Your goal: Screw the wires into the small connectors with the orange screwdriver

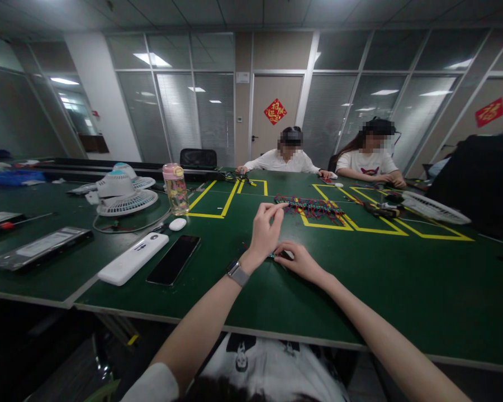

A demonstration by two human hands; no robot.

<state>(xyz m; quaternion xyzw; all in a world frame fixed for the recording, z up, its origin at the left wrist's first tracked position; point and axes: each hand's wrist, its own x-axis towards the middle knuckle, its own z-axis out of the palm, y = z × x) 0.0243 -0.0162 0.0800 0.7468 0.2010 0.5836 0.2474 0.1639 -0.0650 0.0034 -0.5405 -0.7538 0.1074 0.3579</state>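
My left hand [267, 230], with a watch [236, 273] on its wrist, reaches over the table with fingers stretched forward and slightly bent. Its fingertips are at the near left end of a row of small circuit boards with thin red and blue wires [314, 210]; whether they touch it is unclear. Lower and closer to me, my right hand [299, 261] rests on the table. Between its thumb and fingers it pinches a small green circuit board [272, 255], mostly hidden by both hands.
On the left of the green table [218, 301] lie a black phone [174, 260], a white power bank [133, 259], white fans [123, 192] and a pink-lidded bottle [175, 190]. Two people sit across, hands on the table. Yellow tape marks rectangles; a white fan grille [436, 207] lies right.
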